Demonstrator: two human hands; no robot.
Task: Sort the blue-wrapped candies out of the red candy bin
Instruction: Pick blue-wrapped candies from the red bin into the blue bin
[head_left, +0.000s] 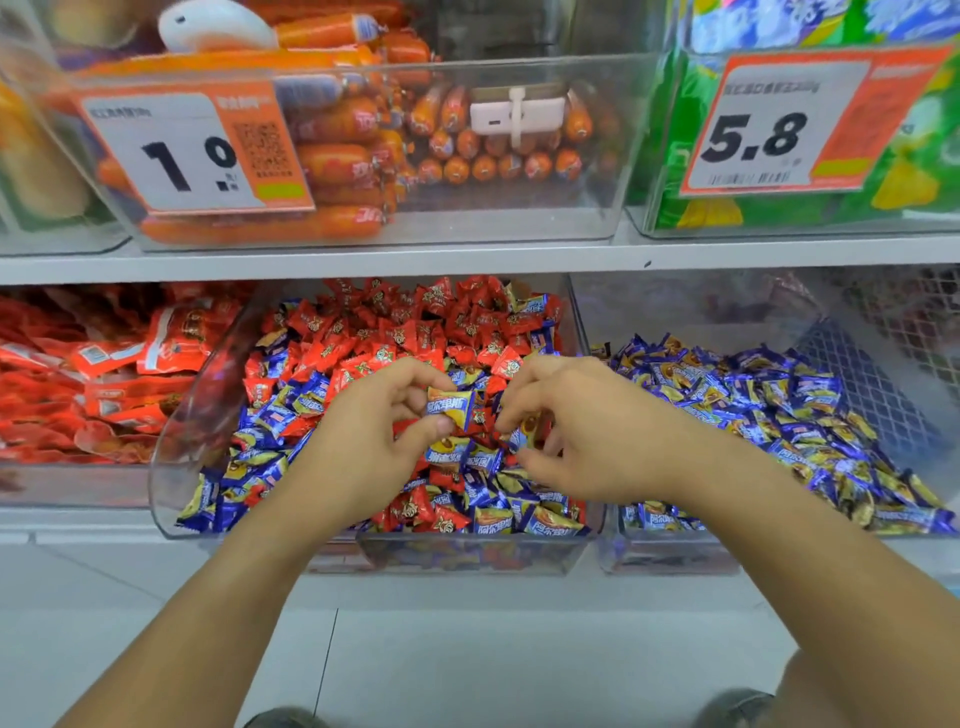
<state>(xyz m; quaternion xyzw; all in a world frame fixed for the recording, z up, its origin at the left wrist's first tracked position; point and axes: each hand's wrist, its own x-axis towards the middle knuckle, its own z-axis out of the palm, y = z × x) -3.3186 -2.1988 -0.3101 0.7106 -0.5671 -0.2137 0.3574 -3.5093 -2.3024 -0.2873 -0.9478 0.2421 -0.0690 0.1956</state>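
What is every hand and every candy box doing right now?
left hand: pinches a blue-wrapped candy
right hand: pinches another blue candy
middle bin: open, red and blue candies mixed
right bin: open, holds blue candies
sausage bin: partly filled

Mixed bin (171, 467) left of sorted bin (883, 374)

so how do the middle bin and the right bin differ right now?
Middle bin holds red and blue candies mixed; right bin holds only blue. Both hands, left hand and right hand, work in the middle bin; none in the right. Both are clear plastic on the same shelf.
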